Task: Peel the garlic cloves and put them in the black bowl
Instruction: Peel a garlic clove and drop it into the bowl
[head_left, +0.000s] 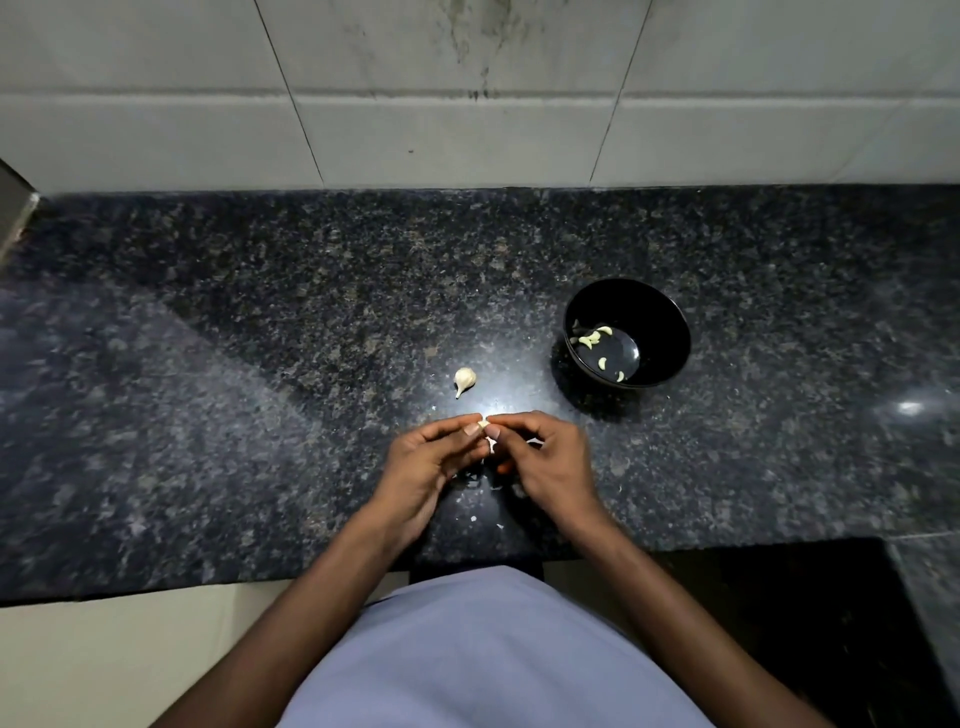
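Garlic bulb (464, 379) lies stem (458, 393) toward person.

On speckled granite worktop (260, 364): whole white garlic bulb (464, 380) left of round black bowl (627, 333); peeled cloves (592, 339) inside bowl.

Speckled granite counter (260, 364) below a tiled wall (467, 104).

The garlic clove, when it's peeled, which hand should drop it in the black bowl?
Probably the right hand. Both hands pinch the garlic clove, but the black bowl sits on the right side, so the left hand would have to cross over.
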